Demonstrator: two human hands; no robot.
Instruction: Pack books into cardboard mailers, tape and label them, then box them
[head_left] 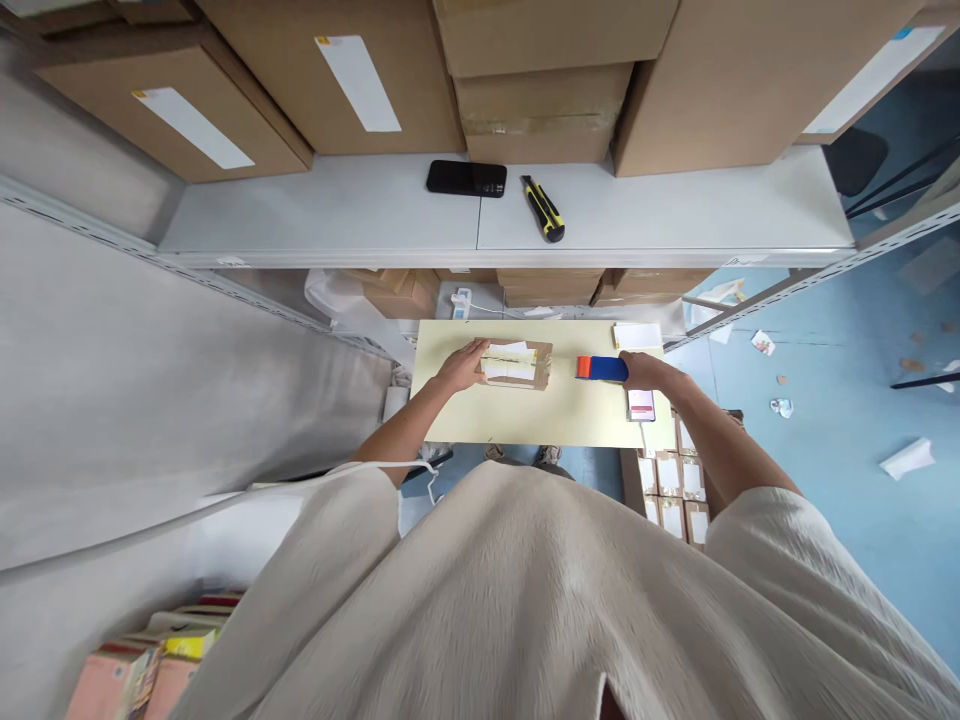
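Note:
A small brown cardboard box (541,372) with white labels on top lies on a pale yellow tabletop (517,425). My left hand (463,367) grips the left end of this box, its fingers over the far corner. Off to the right, my right hand (640,371) is closed around a tape dispenser (604,369), blue with an orange front. The dispenser's front points at the box, with a short gap between them. A faint pale strip seems to span that gap. Just below my right hand lies a phone with a lit screen (641,405), a cable running from it.
Above the table, a grey shelf (322,215) holds large cardboard boxes (382,90), a black phone (466,179) and a yellow-black utility knife (543,209). A white label sheet (637,335) lies at the table's far right. Several labelled small boxes (670,475) stand below right. Paper scraps litter the blue floor (832,400).

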